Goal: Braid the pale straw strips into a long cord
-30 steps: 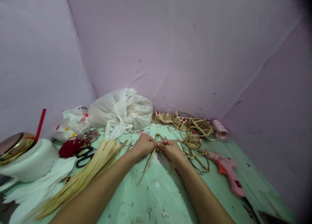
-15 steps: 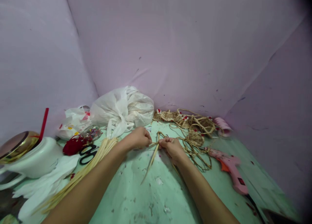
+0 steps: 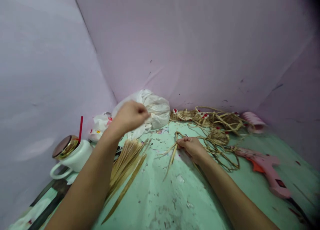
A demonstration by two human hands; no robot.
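My right hand (image 3: 191,146) rests on the green table (image 3: 160,203) and pinches the top of a few thin straw strips (image 3: 172,156) that fan out toward me. My left hand (image 3: 128,116) is lifted off the table, up and to the left, in front of a white plastic bag (image 3: 158,106). Its fingers are curled closed and I see nothing in them; the hand is slightly blurred. Below my left forearm lies a bundle of pale straw sticks (image 3: 125,161).
A tangle of jute cord and small woven coils with red beads (image 3: 215,130) lies behind my right hand. At the right lie a pink glue gun (image 3: 265,165) and a pink spool (image 3: 252,121). At the left stands a white mug with a gold lid (image 3: 72,153). Pink walls close in the corner.
My left hand has let go of the straw strips and risen up and to the left. My right hand still holds them on the table. The view has swung left.
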